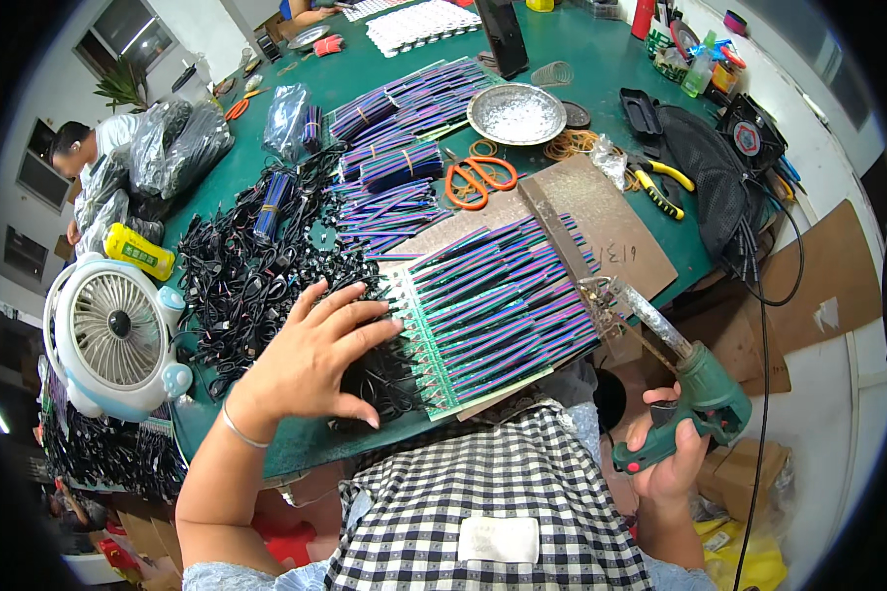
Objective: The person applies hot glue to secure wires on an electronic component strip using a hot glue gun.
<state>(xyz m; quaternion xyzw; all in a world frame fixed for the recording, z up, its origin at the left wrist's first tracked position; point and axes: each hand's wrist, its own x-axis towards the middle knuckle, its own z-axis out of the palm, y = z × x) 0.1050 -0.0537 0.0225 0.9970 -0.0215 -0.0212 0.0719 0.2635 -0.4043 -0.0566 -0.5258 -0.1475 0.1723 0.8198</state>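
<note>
Lap: your checked cloth [483,502] fills the lower middle of the frame, nearest the lens.
Right hand: your right hand [668,455], lower right, has its fingers curled fully round the grip of the green glue gun [695,389]; held off the table edge, probably to keep the nozzle clear of the work.
Nozzle: it slants up-left toward the wire rows.
Left hand: your left hand [315,360], centre-left, lies flat, fingers spread wide, gripping nothing.
Contact: fingertips [389,320] press where the black cables [256,276] meet the green circuit strips [419,345], seemingly pinning them steady.
Wire rows: purple-striped wire bundles [503,295] lie side by side at centre under a brown bar [562,241], likely a weight.
Table: green table [601,69] carries orange scissors [478,177] and a metal dish [515,113] in the upper middle.
Fan: white fan [116,335] sits at left.
</note>
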